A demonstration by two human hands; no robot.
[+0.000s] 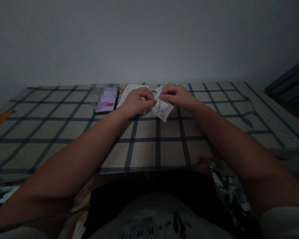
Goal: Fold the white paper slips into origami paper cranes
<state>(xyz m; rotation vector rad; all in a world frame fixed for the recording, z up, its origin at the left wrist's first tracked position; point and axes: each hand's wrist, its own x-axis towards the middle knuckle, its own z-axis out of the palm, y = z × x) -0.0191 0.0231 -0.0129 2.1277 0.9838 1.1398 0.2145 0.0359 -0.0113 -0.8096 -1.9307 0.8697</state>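
Observation:
Between my two hands is a creased piece of white paper (pixel 162 110) with dark printing, its lower corner pointing toward me. My left hand (pixel 139 100) pinches its left edge between thumb and fingers. On the other side, my right hand (pixel 177 96) grips the upper right part with thumb and fingertips together. Behind and under my left hand lie flat white sheets (pixel 131 93) with faint print. Left of them a phone (pixel 107 100) with a lit, pinkish-purple screen rests on the table. The paper's upper part is partly hidden by my fingers.
A checked cloth (pixel 144 142) with dark blue lines covers the table, which stands against a plain wall (pixel 149 39). Dark slatted furniture (pixel 289 86) stands at the right. A shiny patterned bag-like thing (pixel 229 189) is below the table's front edge.

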